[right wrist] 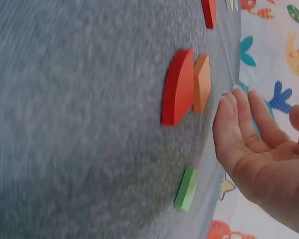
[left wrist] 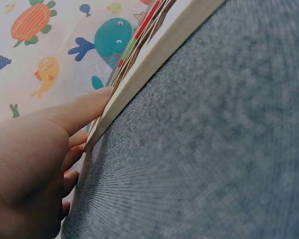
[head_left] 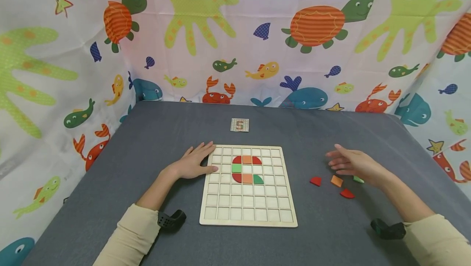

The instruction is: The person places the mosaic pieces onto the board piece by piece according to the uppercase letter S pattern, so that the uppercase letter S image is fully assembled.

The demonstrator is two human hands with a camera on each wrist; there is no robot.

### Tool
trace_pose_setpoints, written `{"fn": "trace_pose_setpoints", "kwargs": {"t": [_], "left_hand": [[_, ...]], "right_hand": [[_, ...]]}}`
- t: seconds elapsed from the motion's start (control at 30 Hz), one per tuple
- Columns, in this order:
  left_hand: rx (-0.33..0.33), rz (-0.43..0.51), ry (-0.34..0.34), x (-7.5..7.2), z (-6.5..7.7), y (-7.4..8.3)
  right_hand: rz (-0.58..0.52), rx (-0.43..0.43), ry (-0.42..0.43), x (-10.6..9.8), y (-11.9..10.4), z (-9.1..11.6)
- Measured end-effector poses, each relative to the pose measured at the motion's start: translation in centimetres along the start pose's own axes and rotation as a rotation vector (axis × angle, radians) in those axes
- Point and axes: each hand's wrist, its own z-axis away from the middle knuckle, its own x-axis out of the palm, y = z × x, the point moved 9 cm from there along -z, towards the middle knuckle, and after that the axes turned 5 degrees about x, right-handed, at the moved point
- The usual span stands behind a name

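A wooden grid board (head_left: 220, 213) lies flat on the grey table. Set in its upper squares are red quarter-circle tiles (head_left: 237, 160), orange square tiles (head_left: 247, 178), a light green square tile (head_left: 236, 168) and a dark green quarter-circle tile (head_left: 259, 179). My left hand (head_left: 193, 162) rests on the board's upper left edge, its thumb touching the rim in the left wrist view. On the right, my right hand (head_left: 355, 164) hovers with nothing in it, fingers slightly bent. Near it lie loose tiles: red quarter-circles (right wrist: 178, 89), an orange square (right wrist: 202, 83) and a light green tile (right wrist: 186, 190).
Behind the board lies a small card (head_left: 239, 125) with an S-like pattern on a grid. A curtain (head_left: 228, 12) printed with sea animals hangs around the back and sides of the grey table (head_left: 165, 119). Dark bands (head_left: 171, 219) sit on both wrists.
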Motion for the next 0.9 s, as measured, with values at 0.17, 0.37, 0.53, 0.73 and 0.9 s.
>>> {"fn": "trace_pose_setpoints", "kwargs": {"t": [0.17,0.37,0.53,0.73,0.9], "left_hand": [[0.007,0.007,0.0,0.1,-0.1,-0.1],[-0.002,0.006,-0.007,0.1,-0.1,-0.1],[-0.004,0.006,-0.005,0.0,0.0,0.0],[-0.002,0.004,-0.004,0.0,-0.1,0.0],[0.002,0.004,-0.005,0.1,-0.1,-0.1]], "right_hand": [[0.0,-0.009,0.019,-1.0,0.7,0.4],[0.048,-0.063,0.057,-1.9,1.0,0.9],[0.071,-0.074,0.09,-2.7,1.4,1.0],[0.132,-0.085,0.096,-3.2,1.9,1.2],[0.161,-0.101,0.086,-3.2,2.5,1.6]]}}
